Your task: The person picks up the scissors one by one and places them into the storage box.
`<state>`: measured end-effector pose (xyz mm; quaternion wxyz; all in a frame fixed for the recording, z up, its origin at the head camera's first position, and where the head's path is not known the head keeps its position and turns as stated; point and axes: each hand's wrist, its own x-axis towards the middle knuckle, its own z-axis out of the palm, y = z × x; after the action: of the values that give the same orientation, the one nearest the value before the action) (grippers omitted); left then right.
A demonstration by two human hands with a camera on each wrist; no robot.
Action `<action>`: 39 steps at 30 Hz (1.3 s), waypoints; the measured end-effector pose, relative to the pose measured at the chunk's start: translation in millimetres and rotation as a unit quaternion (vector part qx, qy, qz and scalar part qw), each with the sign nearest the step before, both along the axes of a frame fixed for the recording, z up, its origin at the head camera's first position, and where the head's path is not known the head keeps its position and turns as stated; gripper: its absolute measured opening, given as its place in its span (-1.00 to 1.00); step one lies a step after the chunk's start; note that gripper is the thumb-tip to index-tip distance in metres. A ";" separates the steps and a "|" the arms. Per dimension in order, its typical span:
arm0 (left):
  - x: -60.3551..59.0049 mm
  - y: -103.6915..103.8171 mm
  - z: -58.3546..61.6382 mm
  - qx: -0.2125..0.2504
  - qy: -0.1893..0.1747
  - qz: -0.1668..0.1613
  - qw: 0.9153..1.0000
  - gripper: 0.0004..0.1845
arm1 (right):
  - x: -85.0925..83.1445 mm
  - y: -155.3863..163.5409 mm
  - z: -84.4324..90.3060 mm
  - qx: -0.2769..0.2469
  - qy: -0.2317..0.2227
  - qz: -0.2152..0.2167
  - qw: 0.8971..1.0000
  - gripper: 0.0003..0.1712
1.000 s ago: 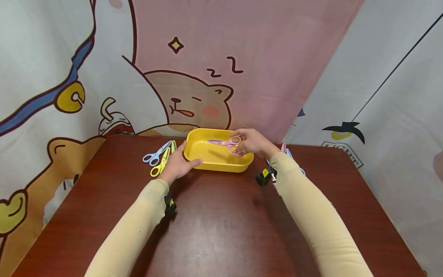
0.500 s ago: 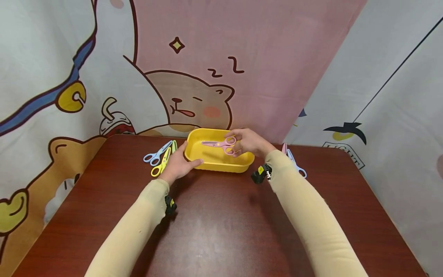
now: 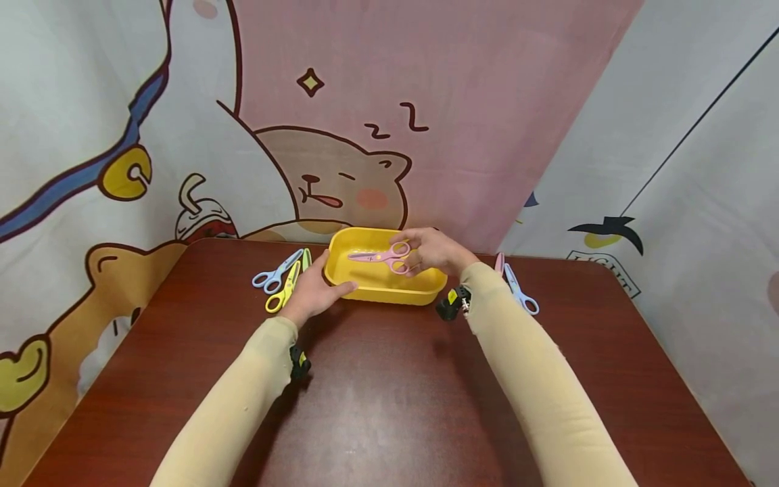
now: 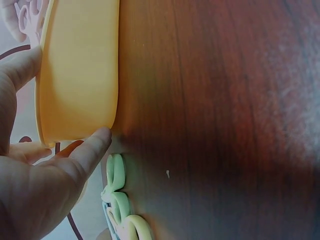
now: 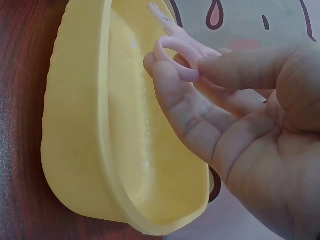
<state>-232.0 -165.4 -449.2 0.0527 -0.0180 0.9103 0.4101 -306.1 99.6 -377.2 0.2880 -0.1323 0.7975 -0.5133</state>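
While the yellow tray (image 3: 365, 289) is being steadied by the left hand (image 3: 313, 291), fingers curled on its corner, pink scissors (image 3: 379, 256) are being pinched over it by the right hand (image 3: 433, 250); four scissors (image 3: 276, 272) are being left on the table (image 3: 389, 392).

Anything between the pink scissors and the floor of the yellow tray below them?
Nothing visible. The right hand holds the pink scissors by their handles above the yellow tray, whose inside shows bare. The left hand grips the tray's outer corner, clear of the opening.
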 end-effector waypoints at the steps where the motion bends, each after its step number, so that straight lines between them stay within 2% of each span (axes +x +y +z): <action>1: 0.0 0.1 -0.2 0.000 0.001 0.000 1.000 0.14 | -0.4 0.1 -0.7 0.000 -0.003 0.000 1.000 -0.35; 13: 0.8 0.9 2.1 0.003 -0.001 0.000 1.000 0.15 | -5.9 2.7 -9.0 -0.009 -0.018 0.020 1.000 -0.30; 22: 0.9 0.7 0.8 0.002 -0.008 0.000 1.000 0.14 | -9.1 2.4 -18.8 0.005 -0.018 0.034 0.999 -0.29; 31: 2.8 1.4 4.0 0.007 -0.007 0.001 1.000 0.14 | -7.5 -1.9 -21.4 0.004 -0.029 0.049 0.998 -0.27; 39: 2.0 0.9 3.9 0.004 -0.011 0.004 1.000 0.16 | -7.9 -5.8 -20.4 0.045 -0.028 0.056 0.997 -0.33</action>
<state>-230.0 -164.5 -445.4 0.0615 -0.0262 0.9080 0.4136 -314.1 93.8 -397.6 0.3443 -0.1493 0.8030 -0.4630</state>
